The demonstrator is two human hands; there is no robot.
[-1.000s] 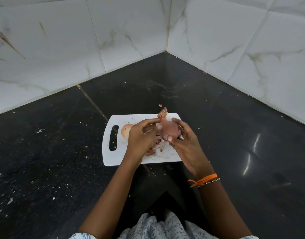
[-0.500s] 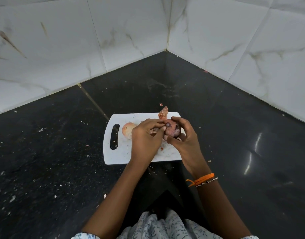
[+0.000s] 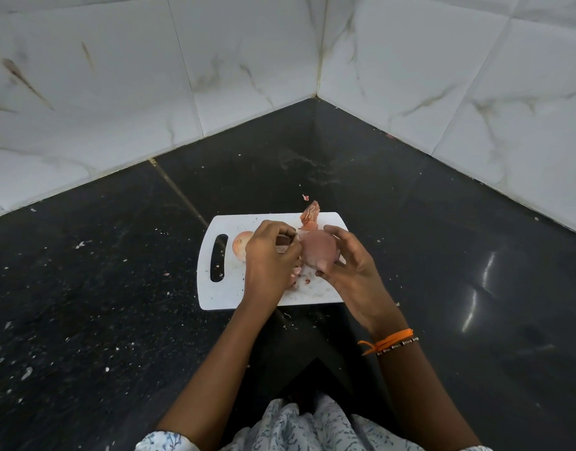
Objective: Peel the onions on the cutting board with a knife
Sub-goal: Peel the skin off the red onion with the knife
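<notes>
A white cutting board [image 3: 329, 296] with a handle slot lies on the black counter. Over it my right hand [image 3: 351, 268] grips a pinkish, partly peeled onion [image 3: 317, 249]. My left hand [image 3: 270, 258] has its fingers curled at the onion's left side and pinches a strip of skin there. A second, unpeeled onion [image 3: 239, 245] sits on the board, half hidden behind my left hand. A loose dry peel [image 3: 311, 214] stands at the board's far edge. Small skin scraps [image 3: 304, 279] lie under my hands. No knife shows.
The black stone counter [image 3: 117, 304] runs into a corner of white marble-tiled walls [image 3: 247, 76]. Crumbs and flecks dot the counter to the left. A small peel scrap [image 3: 305, 197] lies just beyond the board. An orange thread band [image 3: 387, 341] circles my right wrist.
My right hand turned the onion so its smooth side faces up. My left hand stayed at the onion's left side, pulling at the skin.
</notes>
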